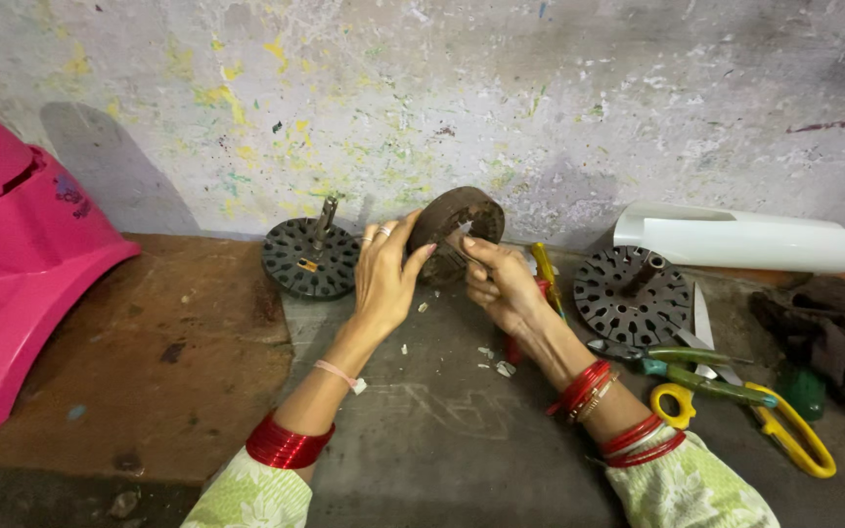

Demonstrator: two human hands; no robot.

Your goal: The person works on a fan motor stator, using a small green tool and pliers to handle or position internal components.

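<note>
Both hands are raised above the bench (pixel 462 430), sharing one workpiece: a dark, rust-brown slotted metal ring (pixel 455 232) held tilted so that its open centre faces the worker. The left hand (pixel 383 279) has its fingers clamped on the ring's left rim, thumb on the near side and the others curled behind; in my judgement this serves as the steadying grip. The right hand (pixel 501 284) has its fingers pinched together at the ring's inner edge, apparently on something thin (too small to identify), which would explain why the ring is angled toward the face rather than laid flat.

Small pale scraps (pixel 501 369) lie scattered on the bench directly under the hands, consistent with material dropped from the ring.

Two black perforated discs with centre shafts rest on the bench: one (pixel 310 257) to the left, just beside the left hand, another (pixel 633 293) to the right, well apart from the ring. Near the right forearm lie green-handled pliers (pixel 687 364) and yellow-handled scissors (pixel 784 430), overlapping one another and within easy reach. A yellow-handled tool (pixel 546 274) lies partly hidden behind the right hand.

Further off: a white curved plastic cover (pixel 745 240) against the paint-flecked wall (pixel 540 98), a dark cloth (pixel 833 337) at far right, and a pink moulded housing (pixel 12 264) at far left.
</note>
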